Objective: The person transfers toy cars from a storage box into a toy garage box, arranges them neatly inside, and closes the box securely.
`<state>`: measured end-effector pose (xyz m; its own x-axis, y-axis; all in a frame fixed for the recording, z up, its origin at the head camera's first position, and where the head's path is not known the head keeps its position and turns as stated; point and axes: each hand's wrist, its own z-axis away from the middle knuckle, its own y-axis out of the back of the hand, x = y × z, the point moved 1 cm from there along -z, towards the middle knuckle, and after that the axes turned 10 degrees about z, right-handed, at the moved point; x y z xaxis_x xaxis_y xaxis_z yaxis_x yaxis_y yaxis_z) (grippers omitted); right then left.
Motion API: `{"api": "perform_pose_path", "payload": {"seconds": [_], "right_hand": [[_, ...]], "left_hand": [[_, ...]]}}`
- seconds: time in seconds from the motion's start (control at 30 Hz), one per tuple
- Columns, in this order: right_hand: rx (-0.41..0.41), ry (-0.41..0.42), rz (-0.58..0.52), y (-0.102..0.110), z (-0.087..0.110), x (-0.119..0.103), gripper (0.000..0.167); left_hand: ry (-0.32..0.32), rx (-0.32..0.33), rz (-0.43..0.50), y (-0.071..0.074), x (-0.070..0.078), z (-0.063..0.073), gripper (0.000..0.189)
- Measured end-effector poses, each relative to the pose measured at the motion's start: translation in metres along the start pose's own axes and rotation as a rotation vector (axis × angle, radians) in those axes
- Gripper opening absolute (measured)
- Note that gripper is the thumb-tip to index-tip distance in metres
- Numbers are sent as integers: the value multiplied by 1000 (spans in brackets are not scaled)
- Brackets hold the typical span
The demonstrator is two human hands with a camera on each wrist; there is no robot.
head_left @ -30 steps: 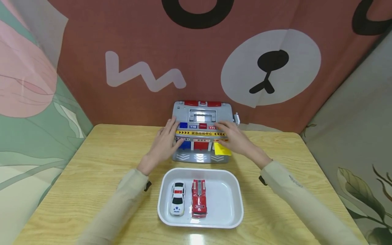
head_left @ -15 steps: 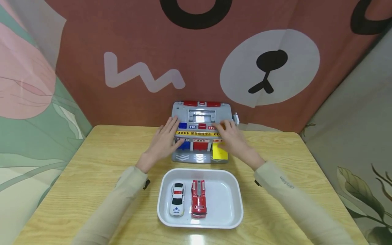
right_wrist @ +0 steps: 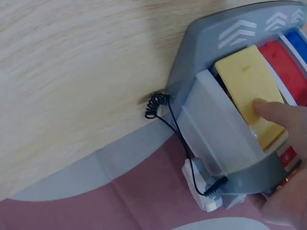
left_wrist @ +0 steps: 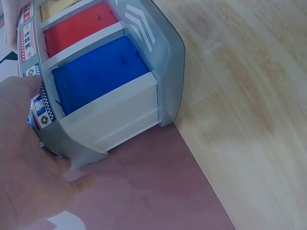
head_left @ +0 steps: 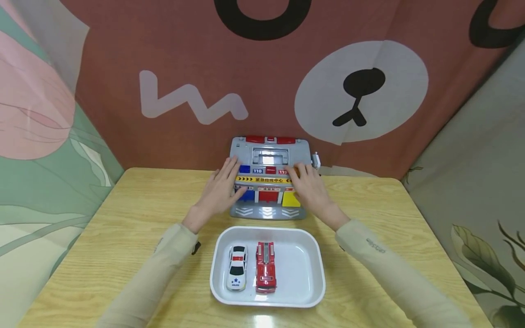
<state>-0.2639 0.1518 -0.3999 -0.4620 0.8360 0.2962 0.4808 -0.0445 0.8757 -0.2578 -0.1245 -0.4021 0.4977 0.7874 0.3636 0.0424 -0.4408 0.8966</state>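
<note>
A grey toy garage (head_left: 242, 150) stands at the table's far edge, its front showing a blue door (left_wrist: 98, 72), a red door (head_left: 268, 196) and a yellow door (head_left: 290, 199). My left hand (head_left: 216, 191) holds its left end, thumb on the front under the yellow sign strip and fingers along the side. My right hand (head_left: 313, 191) grips the right end over the roof edge. In the right wrist view the right thumb (right_wrist: 273, 111) presses the yellow door, which sits slightly raised from its frame, a dark gap along one edge.
In front of the garage stands a white tray (head_left: 301, 301) with a toy police car (head_left: 236, 269) and a red toy fire truck (head_left: 266, 269). A small white piece (right_wrist: 201, 187) with a coiled black cord (right_wrist: 156, 105) hangs on the garage's right side. A printed curtain (head_left: 184, 146) hangs behind.
The yellow door stuck out from the front and has swung in closer to its opening. My right hand has shifted left with it. My left hand has stayed in place.
</note>
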Motion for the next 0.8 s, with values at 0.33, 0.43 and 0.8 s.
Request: {"api": "perform_pose_path", "payload": {"seconds": [0.33,0.43,0.8], "right_hand": [[19,-23,14,-4,0,0,81],[10,-33,11,-5,-1,-2,81],[45,-85,34,-11,0,-3,77]], "left_hand": [[-16,26,22,-1,-1,2,77],[-15,28,21,-2,-2,3,77],[-14,30,23,-4,-2,1,78]]}}
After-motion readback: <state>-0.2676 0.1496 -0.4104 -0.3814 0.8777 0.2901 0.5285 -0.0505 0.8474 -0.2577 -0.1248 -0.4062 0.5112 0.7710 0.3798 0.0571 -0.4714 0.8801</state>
